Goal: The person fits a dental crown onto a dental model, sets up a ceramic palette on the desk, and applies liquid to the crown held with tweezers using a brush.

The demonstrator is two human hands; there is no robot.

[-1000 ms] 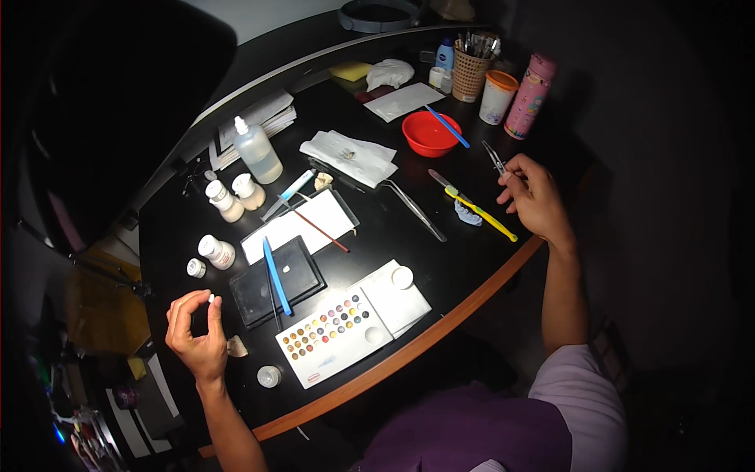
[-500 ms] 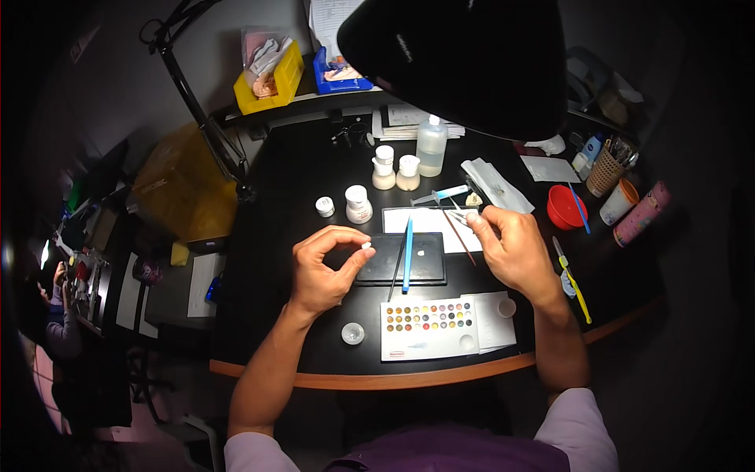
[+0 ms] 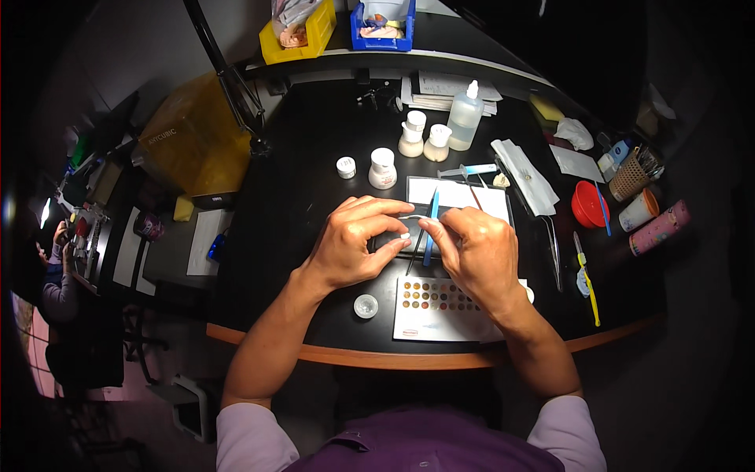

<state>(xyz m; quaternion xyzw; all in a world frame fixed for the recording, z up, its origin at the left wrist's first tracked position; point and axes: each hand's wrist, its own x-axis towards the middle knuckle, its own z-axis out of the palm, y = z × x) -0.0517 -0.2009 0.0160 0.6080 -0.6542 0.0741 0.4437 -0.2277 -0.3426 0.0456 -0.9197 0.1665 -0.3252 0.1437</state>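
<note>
Between the thumb and fingers of my left hand is a small white tooth-like piece. My right hand is closed around a slim metal tool, whose thin curved end reaches the left fingertips. Most of that tool is hidden in the hand, so its kind is unclear. Both hands hover over a dark slab, with a blue-handled tool and a thin dark stick lying under them. A white palette with rows of coloured wells sits nearer me, partly covered by my right forearm.
White-lidded jars and a clear bottle stand behind the hands. A small glass dish lies at front left. On the right are tweezers, a yellow-handled tool and a red bowl. A dark lamp hangs above.
My right hand has moved left with the metal tool, up to my left hand. The whole view has shifted, and tweezers on the table at right now show.
</note>
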